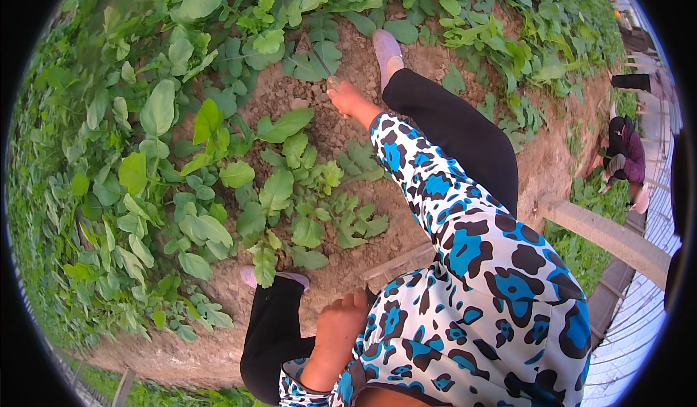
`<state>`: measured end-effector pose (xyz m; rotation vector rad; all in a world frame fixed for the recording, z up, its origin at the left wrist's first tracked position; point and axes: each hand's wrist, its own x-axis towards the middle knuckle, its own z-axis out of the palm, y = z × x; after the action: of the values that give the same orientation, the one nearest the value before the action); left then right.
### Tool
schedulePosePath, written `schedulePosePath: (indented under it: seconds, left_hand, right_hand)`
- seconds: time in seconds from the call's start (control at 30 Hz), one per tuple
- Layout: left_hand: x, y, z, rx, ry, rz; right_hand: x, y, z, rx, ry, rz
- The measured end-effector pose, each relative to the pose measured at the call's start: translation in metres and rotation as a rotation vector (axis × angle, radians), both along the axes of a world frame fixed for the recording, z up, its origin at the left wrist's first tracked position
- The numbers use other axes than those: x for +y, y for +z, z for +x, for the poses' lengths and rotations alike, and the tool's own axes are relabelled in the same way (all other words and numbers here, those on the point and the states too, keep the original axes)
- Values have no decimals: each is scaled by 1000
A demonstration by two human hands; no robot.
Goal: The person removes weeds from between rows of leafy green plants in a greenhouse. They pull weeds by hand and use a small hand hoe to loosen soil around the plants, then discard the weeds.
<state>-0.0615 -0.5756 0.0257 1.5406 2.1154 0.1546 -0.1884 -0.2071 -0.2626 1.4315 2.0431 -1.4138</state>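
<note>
At the upper middle, my right hand (348, 99) is closed round the handle end of a small hand tool (320, 63) with a thin metal shaft. Its far end lies over lobed green leaves (325, 58) and bare, crumbly soil (321, 113). My left hand (340, 320) is held near my waist with the fingers curled; a dark thing shows beside its fingertips, and whether it is gripped cannot be seen. Between my two feet grows a cluster of leafy plants (307, 230). No tool tip shows plainly among the leaves.
My pale shoes (386, 50) stand on the soil bed. Dense leafy plants (158, 107) spread left and above. On the right, a concrete post (604, 227) slants across, a crouching person (631, 151) is beyond it, and a ribbed translucent wall (653, 232) curves behind.
</note>
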Motion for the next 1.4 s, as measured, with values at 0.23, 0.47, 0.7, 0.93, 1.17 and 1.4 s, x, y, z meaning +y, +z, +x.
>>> schedulePosePath:
  seconds: [0.23, 0.47, 0.7, 0.93, 1.17, 1.4]
  left_hand:
    - [-3, -1, 3, 16, 7, 5]
    - [1, -4, -1, -21, -1, 19]
    - [-1, -8, -5, -31, 13, -8]
    - [1, -10, -14, -43, 25, -27]
    - [2, -16, -17, -33, 26, -33]
    - [-4, -13, -12, -19, 67, -34]
  right_hand:
    - [-8, 5, 18, -86, 139, 20]
    - [-28, -24, -2, 10, 20, 173]
    - [-25, -39, -32, 128, -31, 368]
    - [14, -36, -95, 75, -186, 9]
    - [44, -58, -116, 26, -378, -49]
    - [-5, -41, -86, 43, -297, -176]
